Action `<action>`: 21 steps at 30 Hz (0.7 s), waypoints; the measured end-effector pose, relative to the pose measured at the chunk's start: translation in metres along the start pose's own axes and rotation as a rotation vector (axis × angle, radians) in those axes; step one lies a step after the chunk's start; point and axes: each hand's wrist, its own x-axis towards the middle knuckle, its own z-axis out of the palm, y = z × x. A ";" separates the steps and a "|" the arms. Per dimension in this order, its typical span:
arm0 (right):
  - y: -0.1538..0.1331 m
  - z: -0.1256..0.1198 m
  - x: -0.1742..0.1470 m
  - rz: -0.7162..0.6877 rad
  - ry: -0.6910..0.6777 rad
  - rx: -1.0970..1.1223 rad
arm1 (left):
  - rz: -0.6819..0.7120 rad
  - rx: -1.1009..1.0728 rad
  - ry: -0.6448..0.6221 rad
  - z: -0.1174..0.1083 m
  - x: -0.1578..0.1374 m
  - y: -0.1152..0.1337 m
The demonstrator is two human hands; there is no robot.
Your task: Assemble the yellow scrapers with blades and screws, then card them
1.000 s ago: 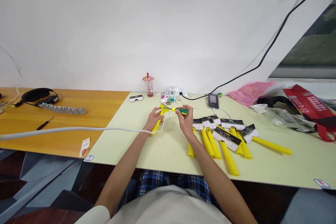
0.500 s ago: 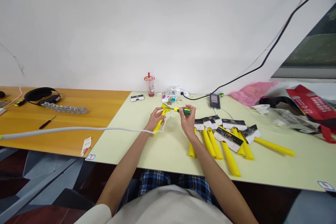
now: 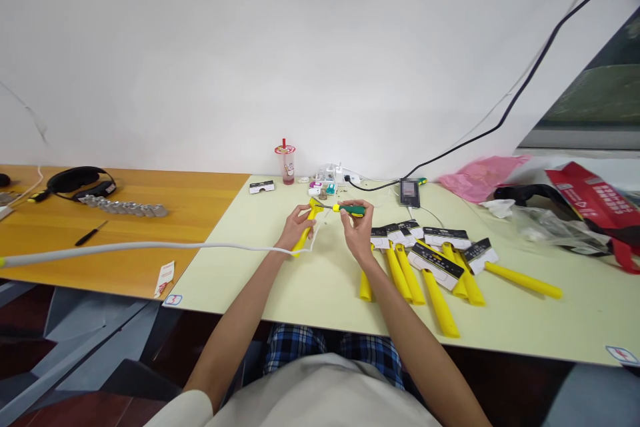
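Observation:
My left hand (image 3: 297,229) is closed around a yellow scraper-like tool (image 3: 302,240), its short wide head uppermost and its handle slanting down toward me. In my right hand (image 3: 358,230) is a screwdriver (image 3: 354,211) with a green and yellow handle. Its shaft points left, and the tip is at the yellow head; whether it sits in a screw is too small to tell. A white cable (image 3: 240,247) crosses in front of my left wrist. Several yellow handles (image 3: 439,303) with black and white cards (image 3: 435,265) lie right of my right hand.
Along the wall stand a lidded cup (image 3: 287,167), a power strip (image 3: 357,177) with plugs, and a small screen device (image 3: 409,192). A pink bag (image 3: 480,177) and a red bag (image 3: 595,197) lie to the right. Headphones (image 3: 80,181) and a black screwdriver (image 3: 87,237) rest on the wooden table.
Almost nothing differs. Both hands keep their places and their holds, with the screwdriver still at the yellow head; the view has shifted very slightly.

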 end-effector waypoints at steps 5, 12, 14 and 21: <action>-0.003 0.003 -0.003 0.000 -0.043 0.035 | -0.017 0.017 0.012 0.001 -0.001 0.002; 0.002 0.000 0.001 0.042 0.070 -0.079 | -0.008 0.008 0.002 0.002 -0.001 0.003; 0.001 0.000 0.001 0.027 0.033 -0.047 | -0.008 0.005 0.007 0.002 -0.001 0.003; -0.002 0.003 -0.003 0.016 -0.052 0.002 | -0.020 0.007 0.029 0.000 0.001 0.002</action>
